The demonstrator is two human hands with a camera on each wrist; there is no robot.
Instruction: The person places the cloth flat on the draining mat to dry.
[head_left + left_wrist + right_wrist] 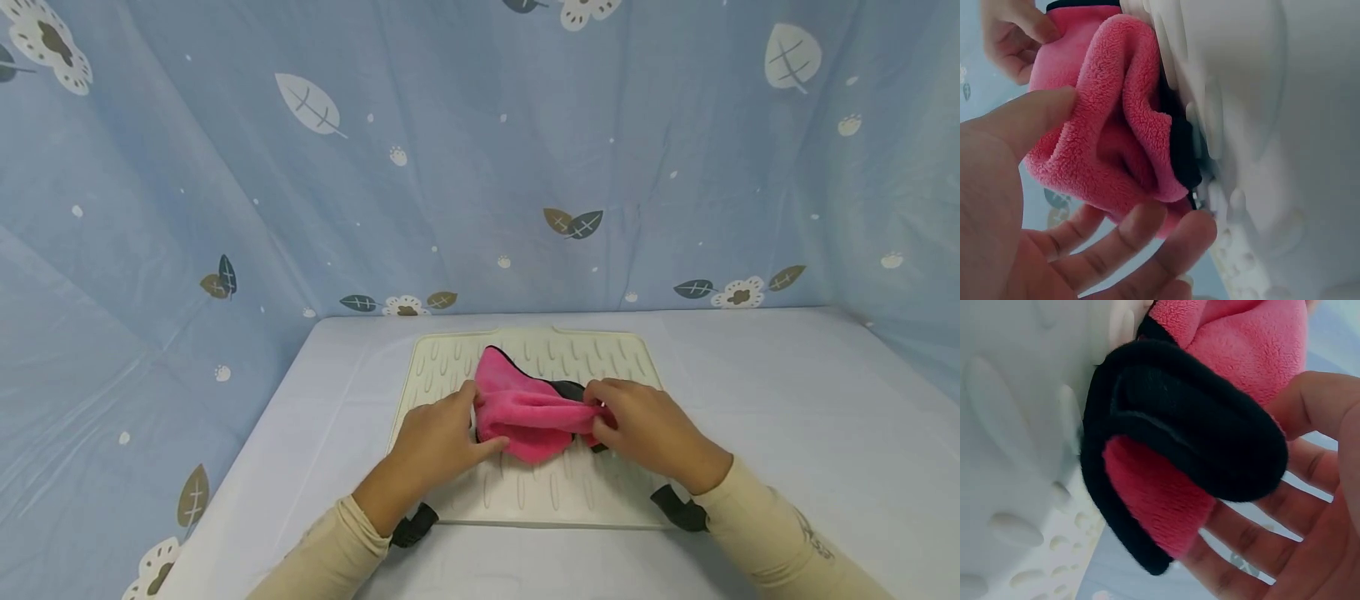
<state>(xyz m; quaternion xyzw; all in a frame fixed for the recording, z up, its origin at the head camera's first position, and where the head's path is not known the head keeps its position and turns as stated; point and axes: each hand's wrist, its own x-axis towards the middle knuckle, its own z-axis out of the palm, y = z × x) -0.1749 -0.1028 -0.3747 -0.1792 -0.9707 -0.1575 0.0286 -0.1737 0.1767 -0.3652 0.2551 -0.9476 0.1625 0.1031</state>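
Note:
A pink plush cloth (528, 408) with black edging lies bunched over a cream ridged mat (442, 358). My left hand (442, 433) is spread around its left end, thumb in front. In the left wrist view that thumb rests against the plush, and the parted fingers (1141, 225) are along its lower side. At the other end my right hand (648, 425) pinches a raised fold between thumb and fingers. Up close in the right wrist view, a dark rounded flap (1191, 425) of the cloth, black-trimmed, hangs in front of the right fingers (1247, 531).
White cloth covers the table (787, 400) around the mat. Behind and to the left hangs a blue curtain (465, 167) printed with leaves and flowers. Dark wrist-worn pieces (678, 508) show beside both wrists, over the mat's front edge.

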